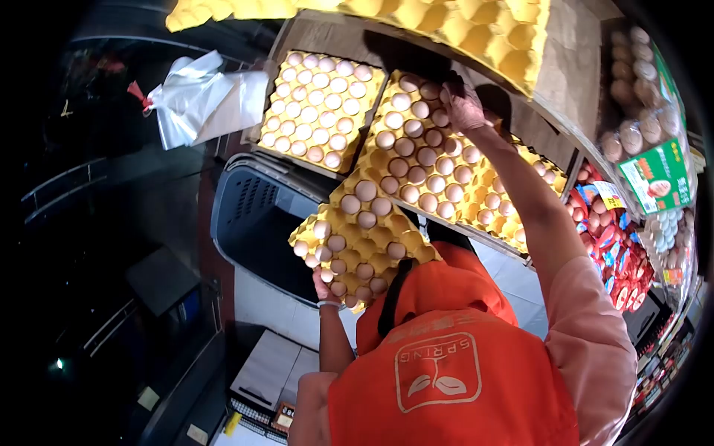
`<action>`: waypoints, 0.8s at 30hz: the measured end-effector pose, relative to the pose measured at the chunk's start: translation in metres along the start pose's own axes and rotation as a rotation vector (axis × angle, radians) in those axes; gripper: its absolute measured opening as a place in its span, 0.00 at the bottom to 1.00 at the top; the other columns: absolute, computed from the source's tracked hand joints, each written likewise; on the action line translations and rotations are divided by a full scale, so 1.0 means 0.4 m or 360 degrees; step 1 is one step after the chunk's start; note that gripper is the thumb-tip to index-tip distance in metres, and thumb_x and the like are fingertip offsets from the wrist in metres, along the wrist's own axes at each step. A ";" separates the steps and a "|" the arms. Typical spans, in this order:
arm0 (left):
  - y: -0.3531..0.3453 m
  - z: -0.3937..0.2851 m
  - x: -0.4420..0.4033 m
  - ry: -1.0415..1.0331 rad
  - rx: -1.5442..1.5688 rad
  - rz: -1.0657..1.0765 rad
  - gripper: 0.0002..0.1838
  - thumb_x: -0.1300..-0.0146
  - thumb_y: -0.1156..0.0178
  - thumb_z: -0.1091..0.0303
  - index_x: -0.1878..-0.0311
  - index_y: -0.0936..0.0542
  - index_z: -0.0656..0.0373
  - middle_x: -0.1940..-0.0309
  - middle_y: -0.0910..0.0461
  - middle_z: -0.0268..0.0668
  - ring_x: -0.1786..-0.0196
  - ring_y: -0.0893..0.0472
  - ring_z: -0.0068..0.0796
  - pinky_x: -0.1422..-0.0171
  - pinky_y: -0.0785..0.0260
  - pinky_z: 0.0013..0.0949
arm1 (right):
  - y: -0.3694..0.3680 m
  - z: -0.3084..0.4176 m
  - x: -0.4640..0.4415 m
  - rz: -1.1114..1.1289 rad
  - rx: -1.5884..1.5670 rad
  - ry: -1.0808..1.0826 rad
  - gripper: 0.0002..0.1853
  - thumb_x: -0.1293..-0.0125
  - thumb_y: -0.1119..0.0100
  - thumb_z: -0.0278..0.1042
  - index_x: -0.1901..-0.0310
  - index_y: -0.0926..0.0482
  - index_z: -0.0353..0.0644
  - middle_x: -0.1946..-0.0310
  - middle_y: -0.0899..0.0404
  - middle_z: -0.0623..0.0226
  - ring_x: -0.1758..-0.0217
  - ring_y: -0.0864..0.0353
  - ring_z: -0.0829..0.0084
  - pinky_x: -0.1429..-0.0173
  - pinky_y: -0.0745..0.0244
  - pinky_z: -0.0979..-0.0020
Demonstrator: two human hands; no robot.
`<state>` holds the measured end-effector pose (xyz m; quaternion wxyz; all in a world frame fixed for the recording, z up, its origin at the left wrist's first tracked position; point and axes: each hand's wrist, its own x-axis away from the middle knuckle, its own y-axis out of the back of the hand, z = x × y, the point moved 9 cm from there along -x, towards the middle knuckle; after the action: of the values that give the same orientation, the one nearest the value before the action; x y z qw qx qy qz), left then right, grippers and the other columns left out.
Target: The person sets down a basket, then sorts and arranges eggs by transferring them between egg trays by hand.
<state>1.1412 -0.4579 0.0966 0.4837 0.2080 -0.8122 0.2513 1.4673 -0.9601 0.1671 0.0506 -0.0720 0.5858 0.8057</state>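
Observation:
My left hand [323, 288] grips the edge of a partly filled yellow egg tray [378, 239], which is tilted in front of my apron. Eggs fill some of its cups, and other cups are bare. At the far end of a fuller egg tray [379, 160] on the stand, my right hand [462, 106] reaches down with bent fingers around an egg [445, 96]; its fingertips are in shadow. Another tray of eggs [316, 111] lies to the left. A further tray [491, 195] is partly covered by my right forearm.
Empty yellow trays [476, 33] jut out above the wooden stand [327, 37]. Clear plastic bags [201, 100] hang at the left. A grey basket [253, 223] stands below the trays. Packed eggs [636, 137] and red net bags [613, 249] line the right side.

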 end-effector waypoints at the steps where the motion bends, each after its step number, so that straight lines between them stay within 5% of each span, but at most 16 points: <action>1: -0.024 -0.011 0.016 -0.0051 -0.0037 0.0047 0.33 0.44 0.46 0.39 0.40 0.31 0.49 0.46 0.25 0.35 0.44 0.26 0.41 0.39 0.34 0.48 | -0.032 -0.009 -0.006 0.0176 -0.0079 0.0019 0.20 0.40 0.51 0.30 0.45 0.27 0.46 0.52 0.26 0.55 0.47 0.30 0.54 0.40 0.35 0.58; 6: -0.035 -0.013 0.029 -0.0009 -0.0012 -0.0045 0.33 0.45 0.46 0.38 0.42 0.29 0.48 0.48 0.25 0.35 0.46 0.25 0.39 0.41 0.33 0.46 | -0.054 -0.024 -0.004 0.0498 0.0089 -0.0098 0.20 0.36 0.55 0.32 0.41 0.30 0.45 0.40 0.33 0.54 0.34 0.38 0.51 0.33 0.38 0.62; 9: -0.034 -0.012 0.031 0.0014 -0.0006 -0.0071 0.33 0.45 0.45 0.38 0.42 0.29 0.49 0.47 0.25 0.35 0.45 0.25 0.40 0.41 0.33 0.47 | -0.085 -0.047 -0.004 0.0509 0.0145 0.0055 0.20 0.36 0.56 0.32 0.42 0.30 0.43 0.44 0.30 0.53 0.38 0.34 0.52 0.33 0.37 0.63; 13: -0.036 -0.010 0.031 0.0032 -0.0012 -0.0072 0.33 0.46 0.45 0.38 0.41 0.29 0.49 0.47 0.25 0.36 0.45 0.26 0.40 0.41 0.33 0.47 | -0.009 0.085 -0.016 0.0903 0.0531 0.0055 0.19 0.39 0.54 0.28 0.46 0.28 0.39 0.55 0.24 0.55 0.58 0.22 0.58 0.46 0.26 0.63; 16: -0.029 -0.013 0.030 0.0011 -0.0026 -0.0082 0.34 0.46 0.44 0.38 0.41 0.30 0.49 0.46 0.26 0.36 0.44 0.27 0.40 0.40 0.34 0.47 | 0.004 0.359 0.082 0.0405 0.0071 0.0623 0.19 0.42 0.46 0.31 0.48 0.31 0.40 0.65 0.27 0.63 0.78 0.27 0.68 0.76 0.28 0.68; 19: -0.024 -0.009 0.027 0.0019 -0.0028 -0.0073 0.35 0.46 0.44 0.38 0.40 0.31 0.49 0.45 0.27 0.36 0.43 0.27 0.40 0.39 0.34 0.46 | 0.111 0.636 0.176 0.0513 -0.0833 0.0853 0.13 0.46 0.44 0.28 0.58 0.29 0.38 0.62 0.29 0.60 0.56 0.27 0.63 0.53 0.28 0.62; 24: -0.048 -0.032 0.044 -0.0091 -0.0090 -0.0056 0.35 0.46 0.45 0.37 0.40 0.31 0.50 0.45 0.26 0.35 0.43 0.27 0.40 0.40 0.34 0.47 | 0.028 0.720 0.173 0.0909 -0.0215 0.0850 0.09 0.51 0.42 0.29 0.65 0.23 0.40 0.65 0.25 0.61 0.64 0.22 0.67 0.63 0.27 0.71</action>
<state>1.1531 -0.4669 0.1214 0.4703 0.2156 -0.8287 0.2136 1.3809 -0.6897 0.2529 -0.3344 -0.1162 0.5205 0.7770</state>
